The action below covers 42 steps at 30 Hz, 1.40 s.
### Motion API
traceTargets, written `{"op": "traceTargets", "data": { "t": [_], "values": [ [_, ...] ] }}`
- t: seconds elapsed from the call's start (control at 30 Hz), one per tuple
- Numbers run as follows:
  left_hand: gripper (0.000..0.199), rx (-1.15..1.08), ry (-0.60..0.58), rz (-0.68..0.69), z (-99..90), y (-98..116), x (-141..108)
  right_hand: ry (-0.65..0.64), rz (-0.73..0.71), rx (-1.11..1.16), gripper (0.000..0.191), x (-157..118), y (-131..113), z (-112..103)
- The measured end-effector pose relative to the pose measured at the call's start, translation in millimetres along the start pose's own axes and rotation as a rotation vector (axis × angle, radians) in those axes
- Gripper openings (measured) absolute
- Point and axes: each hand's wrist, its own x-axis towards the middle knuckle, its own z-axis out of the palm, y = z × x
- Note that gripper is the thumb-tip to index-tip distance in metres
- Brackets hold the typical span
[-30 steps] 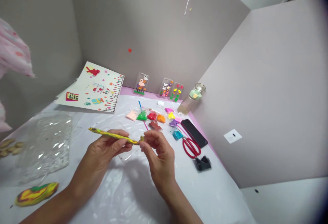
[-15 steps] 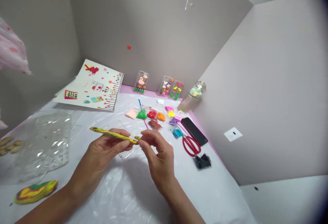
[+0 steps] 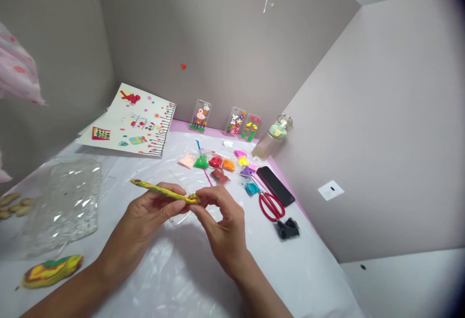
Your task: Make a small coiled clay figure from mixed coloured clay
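Note:
A thin roll of yellow and green marbled clay [image 3: 160, 190] is held above the table, slanting down to the right. My left hand [image 3: 152, 211] pinches it near its middle, between thumb and fingers. At its right end, my right hand [image 3: 221, 216] has thumb and forefinger closed on the tip, where a small part of the clay is bent back over itself. A clear phone case [image 3: 179, 220] lies beneath, mostly hidden by both hands. A thicker lump of marbled clay [image 3: 53, 272] rests at the lower left.
Bagged coloured clays, among them a green pack [image 3: 201, 162], lie behind my hands. Red-handled scissors [image 3: 271, 206], a dark phone [image 3: 275, 186] and a bottle [image 3: 271, 141] stand or lie right. A clear plastic tray [image 3: 67, 206] is left; decorated cases [image 3: 200, 116] and a sketchbook [image 3: 132, 121] are behind.
My right fingers have moved slightly left and pressed the bent tip closer against the roll. The roll has shifted slightly right; my left hand keeps its grip.

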Motion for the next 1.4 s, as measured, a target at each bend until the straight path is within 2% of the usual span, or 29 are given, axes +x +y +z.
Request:
{"op": "traceTargets", "data": {
  "t": [0.1,0.2,0.33,0.4,0.5,0.6,0.7,0.83,0.93,1.0,1.2,1.4],
  "values": [
    [0.021,0.003,0.004,-0.038,-2.0,-1.6,-0.1,0.029,-0.050,-0.034,0.008,-0.1,-0.3,-0.3],
    [0.026,0.028,-0.033,-0.083,-2.5,-1.5,1.1,-0.025,-0.064,-0.029,0.011,-0.5,-0.8,-0.8],
    [0.020,0.054,-0.090,-0.045,1.2,1.4,2.6,-0.053,-0.018,0.017,0.024,-0.8,-0.6,0.0],
    [0.019,0.056,-0.099,-0.038,2.0,1.9,1.9,-0.047,0.019,0.042,0.021,-0.5,-1.0,0.3],
    [0.021,0.070,-0.077,-0.056,-1.7,-0.1,0.6,-0.045,0.087,0.064,0.007,0.6,-2.6,-0.5],
    [0.024,0.120,-0.044,-0.058,-9.1,-2.3,1.9,-0.012,0.114,0.076,0.011,1.6,-3.5,-2.0],
    [0.024,0.212,-0.100,-0.048,-14.3,-1.4,5.7,-0.002,0.109,0.076,0.016,1.9,-2.3,-2.5],
    [0.023,0.324,-0.113,0.026,-13.2,4.1,8.8,0.016,0.148,0.116,0.019,1.7,0.4,-1.9],
    [0.024,0.386,-0.084,0.104,-9.9,7.6,7.8,0.008,0.177,0.116,0.012,1.9,0.2,-2.8],
    [0.023,0.403,-0.074,0.118,-8.6,8.2,6.6,-0.031,0.147,0.064,0.008,2.5,-0.9,-4.5],
    [0.028,0.394,-0.060,0.106,-7.2,4.6,4.2,-0.092,0.018,-0.039,0.021,3.9,-0.7,-9.5],
    [0.018,0.401,-0.150,0.093,-3.8,4.3,3.4,-0.098,-0.105,-0.101,0.025,1.7,1.8,-8.4]
  ]
}}
